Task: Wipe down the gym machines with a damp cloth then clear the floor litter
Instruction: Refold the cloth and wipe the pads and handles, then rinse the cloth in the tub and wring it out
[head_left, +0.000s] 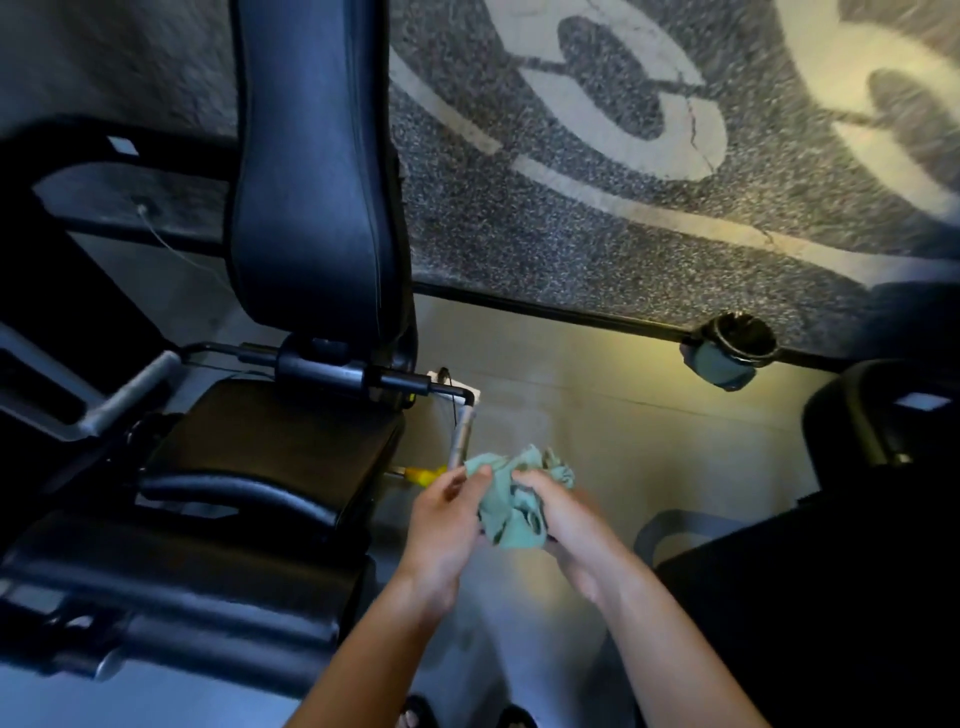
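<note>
Green cloth (511, 501), crumpled, is gripped between both hands just right of the black seat pad (270, 441); it is pinched by the left hand (441, 519) and clutched by the right hand (563, 519); an upright backrest (311, 171) is seen behind.

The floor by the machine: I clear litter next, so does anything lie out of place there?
One thing: a small bin at the mat's edge lies tipped on its side, its opening facing the camera. No loose litter shows around it.

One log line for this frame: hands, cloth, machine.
left hand: grips green cloth | right hand: grips cloth | cloth: bunched, off machine | seat pad: untouched
</note>
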